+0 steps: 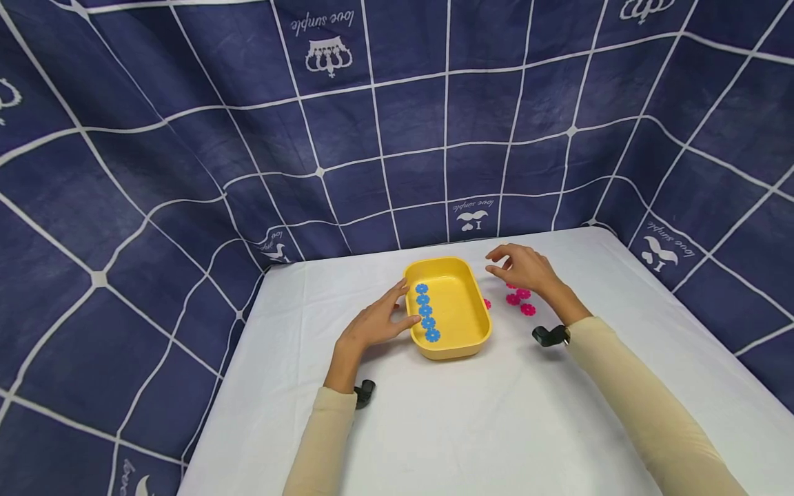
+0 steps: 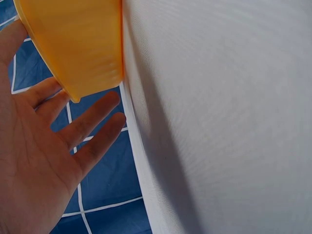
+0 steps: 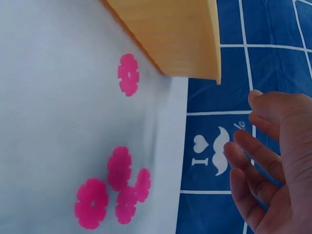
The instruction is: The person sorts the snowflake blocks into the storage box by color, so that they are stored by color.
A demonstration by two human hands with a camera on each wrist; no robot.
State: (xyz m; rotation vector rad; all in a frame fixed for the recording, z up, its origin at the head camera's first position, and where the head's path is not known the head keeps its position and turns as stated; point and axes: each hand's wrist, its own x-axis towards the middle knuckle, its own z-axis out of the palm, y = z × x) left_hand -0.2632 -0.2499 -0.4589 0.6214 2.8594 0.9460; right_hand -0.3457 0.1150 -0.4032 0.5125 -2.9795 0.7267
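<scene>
A yellow rectangular tray (image 1: 455,310) stands on the white table. Along its left side runs a row of several blue flower-shaped pieces (image 1: 424,311). My left hand (image 1: 372,322) rests at the tray's left rim, thumb and fingers spread apart, with fingertips right at the edge in the left wrist view. To the right of the tray, my right hand (image 1: 524,267) hovers with loosely bent fingers and nothing between them. Beneath and in front of it lie several pink flower-shaped pieces (image 3: 91,204), partly covered by the hand in the head view. One pink flower-shaped piece (image 3: 128,74) lies close beside the tray's right wall.
White cloth (image 1: 446,427) covers the table. Dark blue curtains with white grid lines (image 1: 409,124) hang behind it and along both sides. A black wrist camera (image 1: 364,394) sits at the left wrist and another black camera (image 1: 549,336) at the right.
</scene>
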